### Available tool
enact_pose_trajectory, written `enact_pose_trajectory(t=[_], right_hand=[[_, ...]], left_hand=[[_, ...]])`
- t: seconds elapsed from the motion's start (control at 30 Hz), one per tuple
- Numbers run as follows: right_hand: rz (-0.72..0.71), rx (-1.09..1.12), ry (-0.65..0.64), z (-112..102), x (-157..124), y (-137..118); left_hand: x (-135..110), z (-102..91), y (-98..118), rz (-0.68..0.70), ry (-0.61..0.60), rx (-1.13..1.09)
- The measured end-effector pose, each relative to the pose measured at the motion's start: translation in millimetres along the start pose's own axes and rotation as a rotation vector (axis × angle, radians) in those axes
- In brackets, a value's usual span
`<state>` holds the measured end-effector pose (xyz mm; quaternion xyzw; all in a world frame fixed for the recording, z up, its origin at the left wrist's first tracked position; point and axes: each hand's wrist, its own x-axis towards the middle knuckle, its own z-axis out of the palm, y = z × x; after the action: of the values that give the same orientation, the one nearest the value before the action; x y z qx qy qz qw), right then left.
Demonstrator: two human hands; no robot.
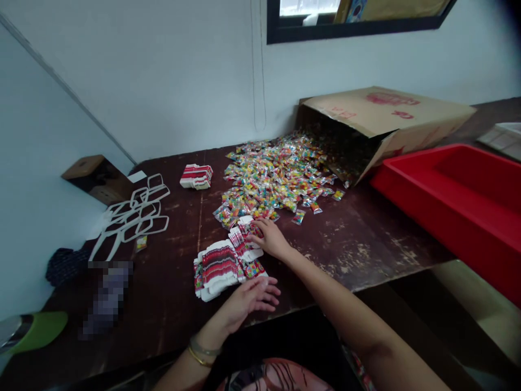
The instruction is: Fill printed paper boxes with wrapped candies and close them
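My right hand (271,237) reaches forward over the dark wooden table (358,244), fingers curled down on the top of a fanned row of red-and-white striped cards (222,266), close to the near edge of a pile of small colourful candy packets (274,176). My left hand (250,298) lies lower, fingers stretched out and apart, beside the near end of the striped cards; it holds nothing. Bracelets sit on my left wrist.
A tipped cardboard box (386,117) spills the packets at the back right. A red tray (456,201) stands on the right. A second small striped stack (197,176), white cut-out frames (136,217), a brown box (97,176) and a green-rimmed object (36,331) lie to the left.
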<state>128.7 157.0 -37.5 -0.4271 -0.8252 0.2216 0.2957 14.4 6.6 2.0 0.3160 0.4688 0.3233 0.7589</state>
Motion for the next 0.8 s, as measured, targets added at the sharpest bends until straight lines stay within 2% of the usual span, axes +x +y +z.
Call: enact_pose_trajectory(t=[0.07, 0.13, 0.2, 0.3, 0.33, 0.4, 0.47, 0.57, 0.67, 0.73, 0.8], right_hand=[[0.062, -0.052, -0.004, 15, 19, -13], [0.093, -0.093, -0.018, 27, 21, -25], [0.114, -0.119, -0.026, 31, 5, -30], [0.186, -0.157, 0.005, 24, -36, -22], [0.215, -0.174, 0.027, 18, -49, -16], [0.268, -0.207, 0.066, 6, -71, -2], [0.313, -0.241, 0.091, -4, -86, 12], [0.357, -0.284, 0.151, -15, -102, 28], [0.332, -0.260, 0.240, -24, -116, 36], [0.326, -0.234, 0.319, -30, -124, 36], [0.330, -0.201, 0.377, -35, -128, 35]], left_hand=[[-3, 7.3, -2, -0.014, -0.032, 0.075], [-7, 6.9, -6, 0.015, -0.025, 0.184], [-12, -1.3, -9, 0.157, 0.106, 0.431], [-11, -18.1, -9, 0.497, 0.481, 1.031], [-7, -22.0, -9, 0.564, 0.573, 1.224], [6, -23.9, -11, 0.588, 0.637, 1.517], [24, -18.2, -16, 0.562, 0.554, 1.692], [46, -3.6, -22, 0.566, 0.446, 1.791], [48, 6.7, -21, 0.599, 0.454, 1.761], [41, 10.5, -18, 0.640, 0.435, 1.641], [32, 14.2, -15, 0.640, 0.367, 1.423]])
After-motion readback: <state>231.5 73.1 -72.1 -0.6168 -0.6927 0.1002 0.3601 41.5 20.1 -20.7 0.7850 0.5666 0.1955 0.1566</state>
